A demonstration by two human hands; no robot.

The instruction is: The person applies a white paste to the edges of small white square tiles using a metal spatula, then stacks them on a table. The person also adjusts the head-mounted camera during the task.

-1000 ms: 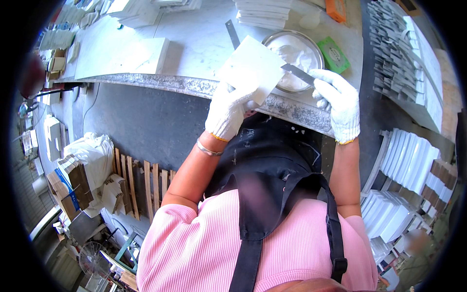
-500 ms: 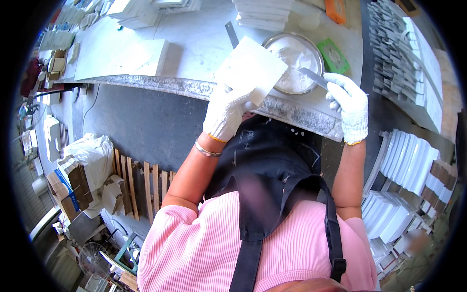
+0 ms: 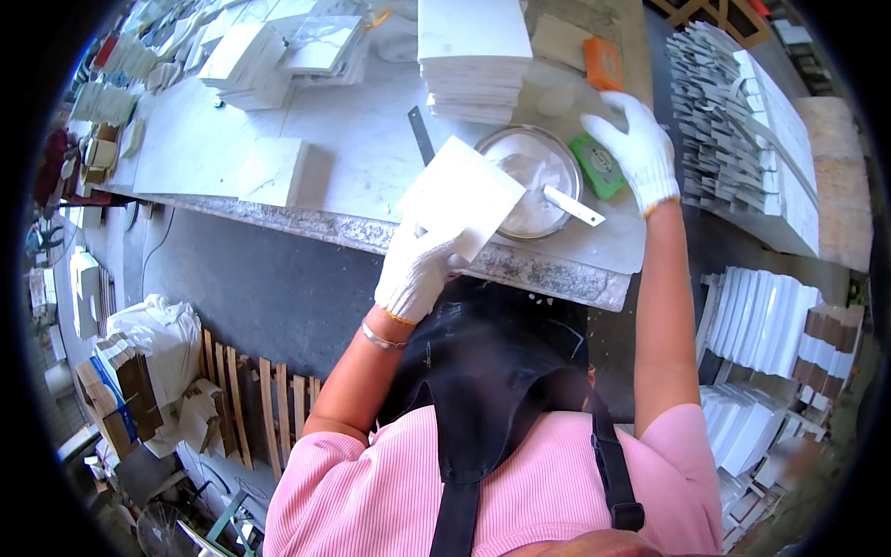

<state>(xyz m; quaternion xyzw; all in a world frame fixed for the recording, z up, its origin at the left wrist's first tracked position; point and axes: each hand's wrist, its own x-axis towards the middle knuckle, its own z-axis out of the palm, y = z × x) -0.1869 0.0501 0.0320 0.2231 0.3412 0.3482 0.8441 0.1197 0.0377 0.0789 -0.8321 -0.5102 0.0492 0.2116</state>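
Left hand [image 3: 413,274] has knit-gloved fingers gripping a flat, square tile [image 3: 466,193]. Right hand [image 3: 639,148] is kinda open, empty, near a boxy orange block [image 3: 603,63].

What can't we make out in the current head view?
All head view:
- White tile: underside, faces away from camera.
- Left hand: some fingertips, hidden by the tile.
- Grey strip: near end, hidden by the tile.
- Round bowl: lower-left rim, hidden by the tile.
- Tall tile stack: far end, cut by upper edge.
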